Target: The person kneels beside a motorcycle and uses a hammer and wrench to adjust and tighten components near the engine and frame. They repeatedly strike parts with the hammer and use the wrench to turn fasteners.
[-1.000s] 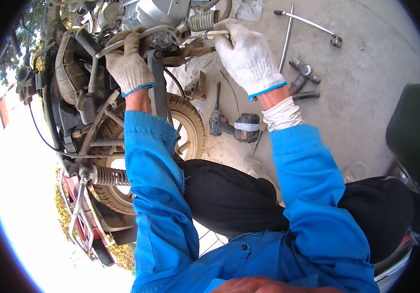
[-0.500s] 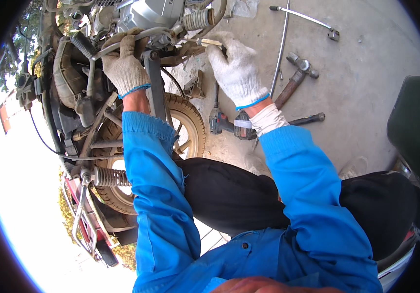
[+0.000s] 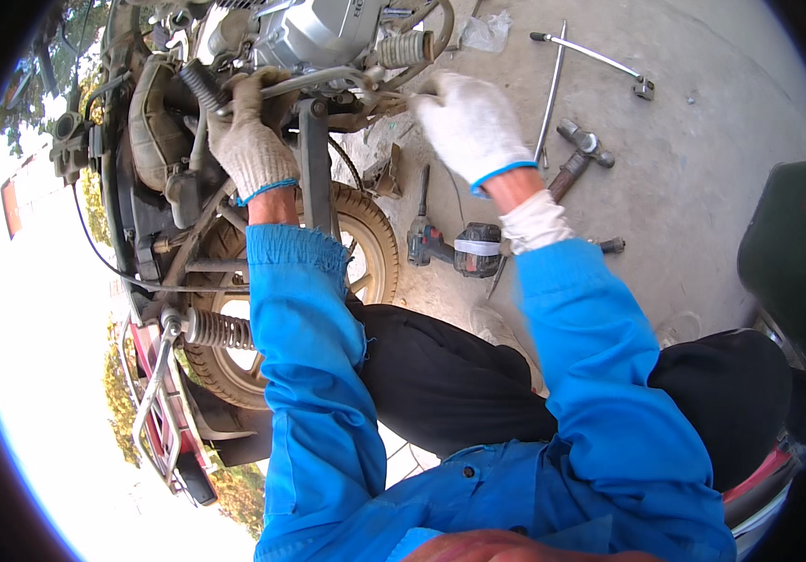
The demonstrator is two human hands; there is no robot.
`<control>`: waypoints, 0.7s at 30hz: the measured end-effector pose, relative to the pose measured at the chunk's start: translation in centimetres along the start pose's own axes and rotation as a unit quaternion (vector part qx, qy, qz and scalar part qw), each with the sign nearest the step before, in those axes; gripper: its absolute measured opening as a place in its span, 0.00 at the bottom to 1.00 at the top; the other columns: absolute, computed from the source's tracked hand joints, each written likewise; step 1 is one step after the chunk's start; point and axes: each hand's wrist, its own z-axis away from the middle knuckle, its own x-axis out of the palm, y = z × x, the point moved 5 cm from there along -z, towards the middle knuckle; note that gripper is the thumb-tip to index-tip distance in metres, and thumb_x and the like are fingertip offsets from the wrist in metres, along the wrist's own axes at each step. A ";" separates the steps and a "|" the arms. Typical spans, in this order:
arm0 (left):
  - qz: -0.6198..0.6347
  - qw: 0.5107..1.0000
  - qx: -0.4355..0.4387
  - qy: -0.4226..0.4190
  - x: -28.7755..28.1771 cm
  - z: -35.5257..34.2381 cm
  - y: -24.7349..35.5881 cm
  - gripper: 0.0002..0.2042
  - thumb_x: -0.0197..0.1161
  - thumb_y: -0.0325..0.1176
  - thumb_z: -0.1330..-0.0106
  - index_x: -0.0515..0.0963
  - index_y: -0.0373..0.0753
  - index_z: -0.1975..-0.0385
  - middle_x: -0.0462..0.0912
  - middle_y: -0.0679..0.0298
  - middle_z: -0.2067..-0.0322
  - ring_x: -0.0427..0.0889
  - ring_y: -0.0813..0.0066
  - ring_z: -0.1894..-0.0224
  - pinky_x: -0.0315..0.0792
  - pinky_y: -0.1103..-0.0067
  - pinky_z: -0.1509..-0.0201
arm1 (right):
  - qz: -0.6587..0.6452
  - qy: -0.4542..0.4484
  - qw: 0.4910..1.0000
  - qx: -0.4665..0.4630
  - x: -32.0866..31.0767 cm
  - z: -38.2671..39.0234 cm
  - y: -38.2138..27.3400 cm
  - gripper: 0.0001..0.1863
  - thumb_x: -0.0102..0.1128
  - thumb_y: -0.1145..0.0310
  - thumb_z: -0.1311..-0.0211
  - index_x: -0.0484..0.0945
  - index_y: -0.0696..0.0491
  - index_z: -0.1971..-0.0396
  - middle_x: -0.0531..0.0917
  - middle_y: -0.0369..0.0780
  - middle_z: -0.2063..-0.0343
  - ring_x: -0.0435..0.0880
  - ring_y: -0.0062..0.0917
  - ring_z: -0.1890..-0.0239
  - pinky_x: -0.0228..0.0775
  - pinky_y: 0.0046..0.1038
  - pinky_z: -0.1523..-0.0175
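A motorcycle's silver engine [image 3: 314, 33] fills the top left. My gloved left hand [image 3: 253, 140] is closed at the curved metal lever [image 3: 323, 77] below the engine, beside a ribbed rubber footrest [image 3: 204, 86] and above a dark frame bar [image 3: 317, 169]. My gloved right hand [image 3: 469, 122] has its fingers curled near the lever's right end, below a ribbed rubber piece [image 3: 405, 51]; what it holds is hidden. Below it a cordless power tool [image 3: 433, 245] lies on the concrete, with a hammer [image 3: 578, 150] to the right.
A long metal bar [image 3: 550, 89], a socket wrench [image 3: 600, 58] and a clear plastic bag [image 3: 485, 33] lie on the concrete [image 3: 703, 197]. A spoked-hub wheel [image 3: 375, 253] and coil shock [image 3: 216, 328] are at the left. A dark green panel [image 3: 787, 262] is at the right, near my knee.
My right hand has risen slightly since half a second ago, and the pale tool that showed between its fingers is out of sight. My left hand stays at the lever.
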 end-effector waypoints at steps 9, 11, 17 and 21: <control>-0.447 0.888 0.050 -0.099 2.3 2.9 -2.1 0.28 0.69 0.35 0.35 0.74 0.29 0.36 0.87 0.50 0.59 0.89 0.60 0.61 0.83 0.70 0.52 | 0.131 -0.041 0.989 0.051 -4.1 1.2 9.2 0.20 0.57 0.60 0.38 0.89 0.59 0.60 0.87 0.59 0.56 0.87 0.55 0.51 0.78 0.52 0.42; -0.479 0.844 -0.092 -0.225 2.5 4.2 -5.9 0.28 0.69 0.37 0.34 0.74 0.34 0.35 0.88 0.45 0.54 0.89 0.53 0.53 0.80 0.64 0.46 | 0.173 -0.059 0.979 0.094 -4.3 1.7 12.0 0.19 0.57 0.61 0.40 0.89 0.59 0.59 0.87 0.59 0.55 0.87 0.55 0.50 0.78 0.51 0.40; -0.681 0.589 -0.062 -0.430 2.2 6.2 -14.2 0.27 0.69 0.41 0.34 0.77 0.35 0.37 0.85 0.37 0.48 0.86 0.43 0.43 0.78 0.58 0.39 | 0.226 -0.091 0.956 0.166 -1.0 4.9 16.7 0.18 0.54 0.63 0.36 0.90 0.56 0.59 0.89 0.56 0.55 0.89 0.52 0.49 0.80 0.49 0.41; -0.749 0.475 0.012 -0.461 3.5 5.9 -17.1 0.19 0.58 0.32 0.29 0.83 0.38 0.40 0.82 0.42 0.38 0.83 0.46 0.37 0.78 0.55 0.35 | 0.283 -0.108 0.943 0.141 2.4 5.9 15.6 0.15 0.57 0.64 0.35 0.92 0.51 0.60 0.91 0.52 0.58 0.91 0.47 0.52 0.84 0.47 0.48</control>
